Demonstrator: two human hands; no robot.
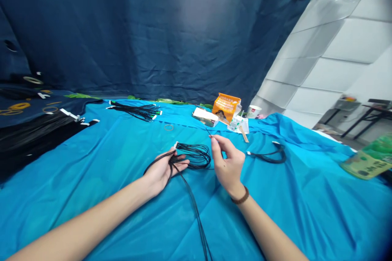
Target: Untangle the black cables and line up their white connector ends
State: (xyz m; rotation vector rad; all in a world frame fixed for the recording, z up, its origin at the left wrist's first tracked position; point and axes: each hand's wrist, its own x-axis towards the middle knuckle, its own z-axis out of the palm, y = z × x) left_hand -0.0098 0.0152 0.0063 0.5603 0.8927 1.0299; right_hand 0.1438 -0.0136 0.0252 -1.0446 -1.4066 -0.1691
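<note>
My left hand (163, 170) lies on the blue table cover (92, 179) with its fingers closed round a coil of black cable (196, 155); the cable's loose length trails toward me across the cloth. My right hand (228, 163) is raised just right of the coil, thumb and forefinger pinched on a thin short strip, perhaps a twist tie (209, 132), that sticks up from the fingertips. A brown band sits on that wrist.
A second coiled black cable (271, 155) lies to the right. An orange packet (226, 107), a white box (205, 116), a paper cup (253, 111) and a rubber band (168, 127) sit behind. More black cable bundles (137, 111) lie at back left.
</note>
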